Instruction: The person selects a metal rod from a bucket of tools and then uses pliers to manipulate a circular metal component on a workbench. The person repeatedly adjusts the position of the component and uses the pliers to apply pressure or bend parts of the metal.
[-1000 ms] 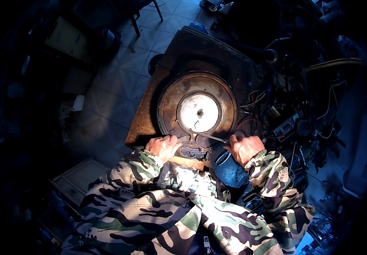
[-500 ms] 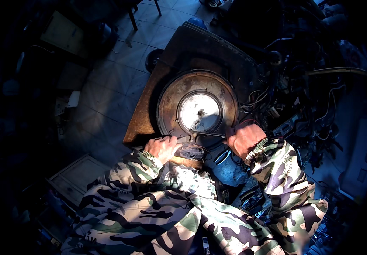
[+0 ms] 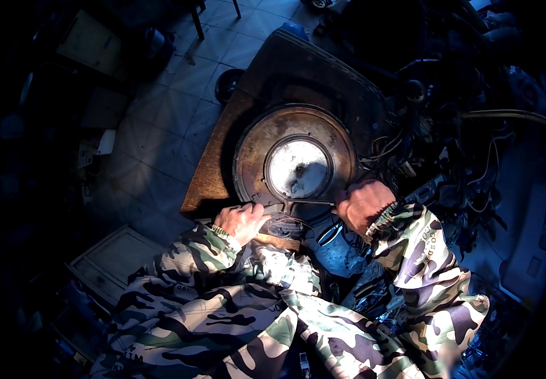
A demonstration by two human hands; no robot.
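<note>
A round, rusty-brown metal appliance (image 3: 252, 158) with a pale, stained disc (image 3: 288, 167) at its centre lies on a brown board (image 3: 213, 180). At its near edge, my left hand (image 3: 242, 223) is closed, fingers curled around a flat greyish piece (image 3: 275, 208). My right hand (image 3: 366, 207) forms a fist on a thin dark-shafted tool (image 3: 314, 202). Its shaft points left along the appliance's near rim, and its tip is close to the flat piece. The tool's handle is hidden in my fist. Dark wires (image 3: 288, 225) bunch just below, between my hands.
A blue rounded container (image 3: 339, 252) stands near my right wrist. Tangled cables and parts (image 3: 440, 170) crowd the right side. Tiled floor (image 3: 165, 126) spreads to the left, with a pale cabinet or box (image 3: 118, 262) at the lower left. Chair legs (image 3: 197, 22) show at the top.
Both hands keep nearly the same place and grip. The dark shadow on the pale disc has shifted slightly, and the whole view has tilted a little.
</note>
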